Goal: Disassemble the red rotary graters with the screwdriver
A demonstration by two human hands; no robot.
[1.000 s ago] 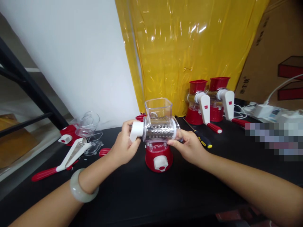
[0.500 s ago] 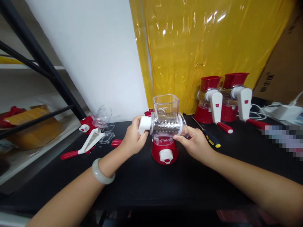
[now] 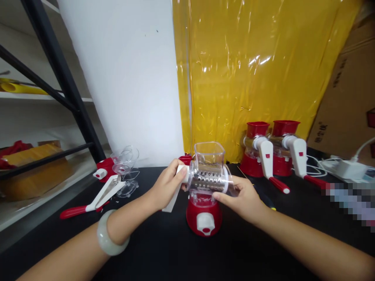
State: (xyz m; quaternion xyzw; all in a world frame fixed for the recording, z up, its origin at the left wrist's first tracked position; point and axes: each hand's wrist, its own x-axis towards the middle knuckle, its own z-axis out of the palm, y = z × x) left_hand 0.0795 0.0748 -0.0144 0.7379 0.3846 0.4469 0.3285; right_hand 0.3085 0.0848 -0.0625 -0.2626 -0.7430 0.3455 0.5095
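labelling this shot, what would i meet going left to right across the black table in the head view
Detached white crank with red plastic handle, left hand, rotary grater with clear plastic hopper and red base, right hand, rightmost red-hoppered rotary grater with white crank, white plastic block with a cable.

- We are seeing shiny metal in the grating drum [image 3: 206, 180], its surface looking rough with holes.
- We are noticing smooth, clear plastic in the hopper [image 3: 209, 158] and drum housing [image 3: 191, 178].
- We are finding glossy red plastic on the base [image 3: 191, 217], smooth white plastic on the crank [image 3: 172, 200].
- We are observing a polished, stone-like bangle [image 3: 107, 239].
- We are viewing glossy, creased yellow plastic sheeting [image 3: 234, 82], a matt black tabletop [image 3: 164, 246] and dull cardboard in the box [image 3: 342, 109].
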